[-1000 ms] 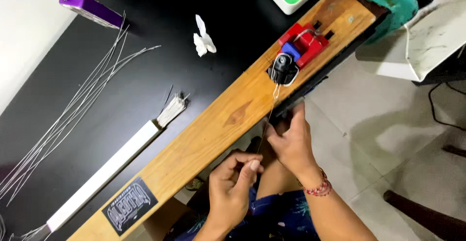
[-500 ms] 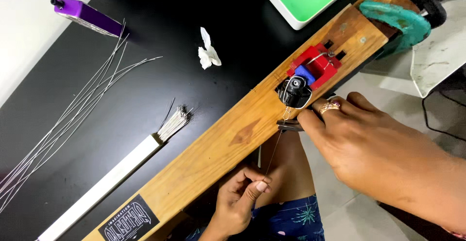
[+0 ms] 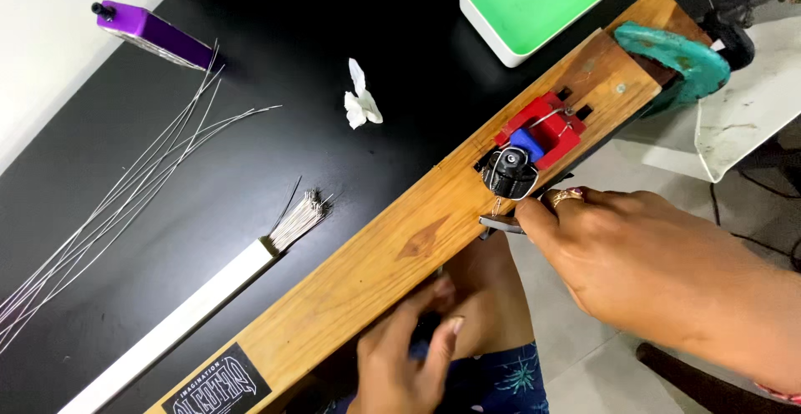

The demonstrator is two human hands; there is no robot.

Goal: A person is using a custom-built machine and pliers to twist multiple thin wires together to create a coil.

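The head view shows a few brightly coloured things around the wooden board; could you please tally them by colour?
Purple: 1, the purple bottle
Green: 1, the green-lined tray
Teal: 1, the teal clamp
Red: 1, the red block on the wooden board
Total: 4

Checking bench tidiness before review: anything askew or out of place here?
Loose wires lie fanned unevenly across the black table, apart from the bundle in the white tube. A crumpled white scrap sits alone mid-table. Nothing looks spilled or broken.
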